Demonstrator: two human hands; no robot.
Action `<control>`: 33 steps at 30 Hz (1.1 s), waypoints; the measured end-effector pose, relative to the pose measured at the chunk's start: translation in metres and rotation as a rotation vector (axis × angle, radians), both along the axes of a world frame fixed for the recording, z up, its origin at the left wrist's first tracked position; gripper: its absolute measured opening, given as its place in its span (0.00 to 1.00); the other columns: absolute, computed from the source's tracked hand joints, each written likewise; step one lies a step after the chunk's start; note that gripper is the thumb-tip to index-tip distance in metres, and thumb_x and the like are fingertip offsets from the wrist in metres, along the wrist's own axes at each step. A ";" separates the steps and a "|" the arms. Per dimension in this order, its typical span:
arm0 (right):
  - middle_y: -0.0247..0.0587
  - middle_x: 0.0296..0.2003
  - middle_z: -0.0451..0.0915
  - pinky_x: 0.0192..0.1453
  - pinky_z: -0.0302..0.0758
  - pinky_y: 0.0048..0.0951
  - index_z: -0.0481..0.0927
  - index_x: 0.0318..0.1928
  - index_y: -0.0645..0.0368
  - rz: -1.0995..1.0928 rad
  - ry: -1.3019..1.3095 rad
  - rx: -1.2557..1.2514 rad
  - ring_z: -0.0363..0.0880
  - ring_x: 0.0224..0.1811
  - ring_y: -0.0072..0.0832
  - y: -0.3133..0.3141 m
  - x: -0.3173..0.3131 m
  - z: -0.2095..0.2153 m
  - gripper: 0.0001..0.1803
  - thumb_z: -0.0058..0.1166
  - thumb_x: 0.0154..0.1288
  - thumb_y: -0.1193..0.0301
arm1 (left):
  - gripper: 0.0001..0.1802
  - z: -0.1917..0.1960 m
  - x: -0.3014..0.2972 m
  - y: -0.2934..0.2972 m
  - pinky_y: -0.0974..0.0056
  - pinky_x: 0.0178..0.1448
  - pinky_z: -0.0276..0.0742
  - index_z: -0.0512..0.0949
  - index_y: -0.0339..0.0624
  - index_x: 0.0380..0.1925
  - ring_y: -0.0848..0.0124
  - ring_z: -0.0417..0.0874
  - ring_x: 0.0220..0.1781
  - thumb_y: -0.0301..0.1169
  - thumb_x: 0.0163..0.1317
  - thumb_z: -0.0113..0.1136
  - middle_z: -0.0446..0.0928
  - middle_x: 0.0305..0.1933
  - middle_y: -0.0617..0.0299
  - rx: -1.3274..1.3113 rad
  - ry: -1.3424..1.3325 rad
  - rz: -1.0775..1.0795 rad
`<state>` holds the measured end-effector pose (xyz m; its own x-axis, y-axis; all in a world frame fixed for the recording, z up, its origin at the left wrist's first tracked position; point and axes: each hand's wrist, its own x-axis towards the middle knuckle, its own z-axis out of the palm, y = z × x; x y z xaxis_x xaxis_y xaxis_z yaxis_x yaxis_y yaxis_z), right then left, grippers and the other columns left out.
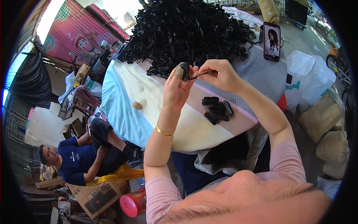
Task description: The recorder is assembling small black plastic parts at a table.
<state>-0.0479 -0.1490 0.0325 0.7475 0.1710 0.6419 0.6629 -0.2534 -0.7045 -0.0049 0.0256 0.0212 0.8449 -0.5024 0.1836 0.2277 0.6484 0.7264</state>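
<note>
My left hand [175, 89] pinches a small black molded-looking piece [186, 70] upright over the table. Tan tape wraps one of its fingers, and a gold bangle circles that wrist. Closed around a thin dark tool [201, 74], my right hand [223, 76] brings its tip against the piece; the tool's exact kind is too small to make out. Just beyond my hands rises a large heap of black pieces [186, 33]. A little group of similar black pieces [217, 109] lies on the cloth below my right forearm.
A striped cloth covers the round table [156, 138]. On it are a tan tape roll [137, 105] and, at far right, a propped phone [272, 42]. Bags [307, 80] stand right of the table. A person [80, 156] sits at left, near a red bucket [133, 202].
</note>
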 end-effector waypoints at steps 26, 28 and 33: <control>0.28 0.17 0.72 0.17 0.56 0.12 0.80 0.36 0.62 0.198 0.469 0.173 0.64 0.16 0.10 -0.015 0.012 -0.005 0.09 0.49 0.61 0.71 | 0.17 0.002 -0.020 -0.019 0.71 0.47 0.74 0.65 0.33 0.48 0.74 0.76 0.40 0.17 0.57 0.51 0.74 0.39 0.59 0.564 -0.502 0.237; 0.31 0.18 0.73 0.21 0.61 0.14 0.80 0.34 0.63 0.186 0.465 0.149 0.67 0.18 0.13 -0.013 0.007 0.001 0.09 0.50 0.60 0.71 | 0.16 0.002 -0.019 -0.016 0.71 0.48 0.74 0.65 0.33 0.47 0.74 0.76 0.41 0.17 0.57 0.51 0.74 0.40 0.58 0.567 -0.539 0.245; 0.34 0.19 0.75 0.26 0.68 0.16 0.80 0.33 0.65 0.148 0.385 0.079 0.71 0.21 0.16 -0.012 0.009 -0.003 0.09 0.50 0.60 0.72 | 0.15 0.001 -0.019 -0.017 0.71 0.47 0.74 0.66 0.33 0.45 0.74 0.76 0.40 0.17 0.57 0.52 0.75 0.39 0.58 0.555 -0.515 0.257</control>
<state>-0.0391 -0.1613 0.0294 0.9064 0.2564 0.3358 0.3726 -0.1106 -0.9214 -0.0238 0.0089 0.0224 0.8239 -0.4359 0.3622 -0.3313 0.1481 0.9318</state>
